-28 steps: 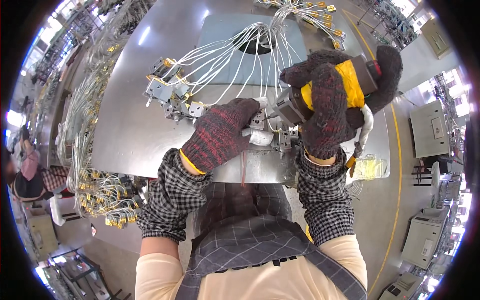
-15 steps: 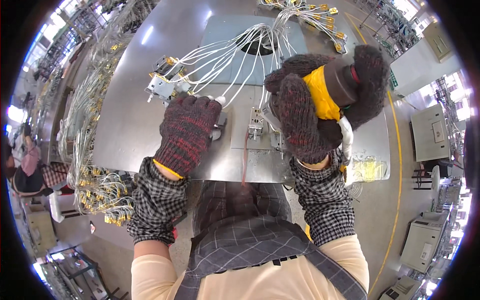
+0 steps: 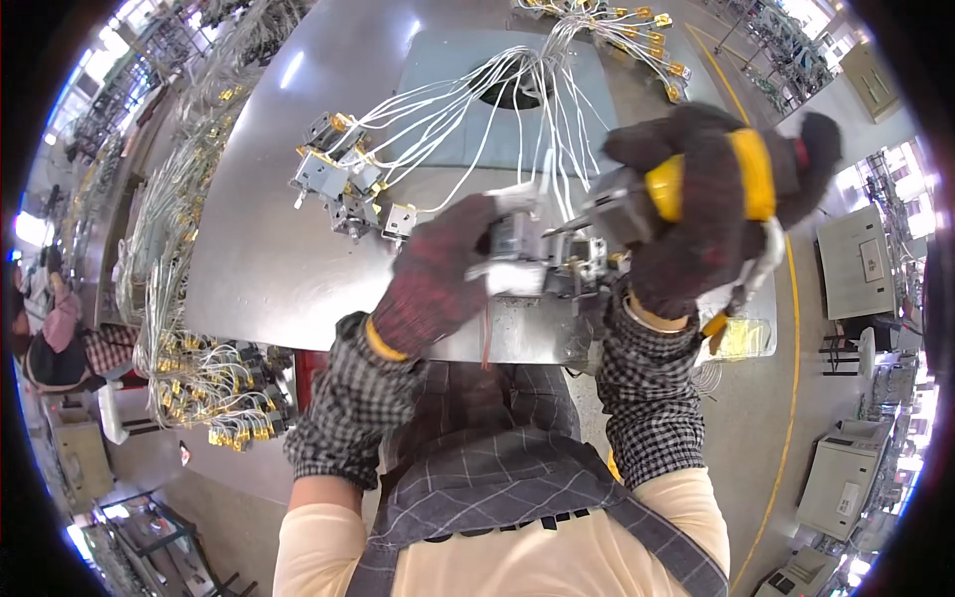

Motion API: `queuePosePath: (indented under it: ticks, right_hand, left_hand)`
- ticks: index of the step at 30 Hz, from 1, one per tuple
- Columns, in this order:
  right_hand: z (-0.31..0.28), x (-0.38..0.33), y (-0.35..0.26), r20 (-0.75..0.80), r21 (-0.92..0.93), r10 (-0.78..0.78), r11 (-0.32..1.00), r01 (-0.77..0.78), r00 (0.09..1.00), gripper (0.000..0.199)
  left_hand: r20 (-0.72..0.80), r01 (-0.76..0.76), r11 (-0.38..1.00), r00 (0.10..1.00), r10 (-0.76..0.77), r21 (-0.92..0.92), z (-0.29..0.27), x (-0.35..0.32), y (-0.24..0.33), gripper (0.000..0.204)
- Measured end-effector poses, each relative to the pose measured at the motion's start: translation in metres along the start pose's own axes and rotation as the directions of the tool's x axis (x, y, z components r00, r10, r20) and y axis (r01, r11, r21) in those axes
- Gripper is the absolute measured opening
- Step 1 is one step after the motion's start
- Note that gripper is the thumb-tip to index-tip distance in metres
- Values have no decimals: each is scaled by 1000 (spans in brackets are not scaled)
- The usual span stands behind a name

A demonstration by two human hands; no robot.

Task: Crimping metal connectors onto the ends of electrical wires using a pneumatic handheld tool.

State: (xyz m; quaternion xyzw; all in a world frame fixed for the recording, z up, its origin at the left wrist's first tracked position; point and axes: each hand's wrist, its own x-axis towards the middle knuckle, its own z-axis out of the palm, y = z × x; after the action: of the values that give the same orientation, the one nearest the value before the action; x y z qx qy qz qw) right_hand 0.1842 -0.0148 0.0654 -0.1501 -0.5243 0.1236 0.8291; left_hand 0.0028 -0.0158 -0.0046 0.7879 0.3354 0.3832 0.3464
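Observation:
My left hand (image 3: 433, 274), in a dark red-flecked knit glove with white-covered fingertips, closes around a small metal block (image 3: 512, 241) above the near part of the metal table; both are blurred by motion. My right hand (image 3: 696, 209), gloved in dark knit, grips a dark power screwdriver (image 3: 619, 214) with yellow tape round its body. Its thin bit points left, close to the block in my left hand. Other small metal blocks (image 3: 587, 261) stand on the table below the bit. White wires (image 3: 487, 85) spread from a dark round opening toward the blocks.
More wired metal blocks (image 3: 343, 189) cluster at the left on the metal table (image 3: 254, 239). Yellow-tipped connectors (image 3: 657, 40) lie at the far right. Hanging wire bundles (image 3: 169, 249) line the left side. A clear yellowish tray (image 3: 741, 338) sits at the near right corner.
My left hand has moved right from the left cluster to the middle, leaving metal blocks visible there. My right hand has shifted right with the screwdriver, whose bit now shows pointing left.

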Motion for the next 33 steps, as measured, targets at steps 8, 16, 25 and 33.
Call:
queuePosePath:
  ticks: [8, 16, 25, 33]
  right_hand:
    - [-6, 4, -2, 42, -153, -53, 987, 58, 998, 70]
    - [-20, 14, -2, -19, -24, 8, 1000, -8, 1000, 71]
    - [7, 5, -16, 195, -345, 19, 937, 51, 981, 63]
    - [14, -1, -12, 192, -229, 36, 973, 9, 981, 64]
  left_hand:
    - [25, 56, 994, 998, -54, -91, -28, 4, -7, 63]
    - [31, -124, 938, 992, 120, 322, -18, 12, 10, 68]
    - [163, -61, 920, 987, -3, 387, -12, 19, 13, 63]
    - [228, 87, 943, 959, -166, 321, -12, 19, 14, 64]
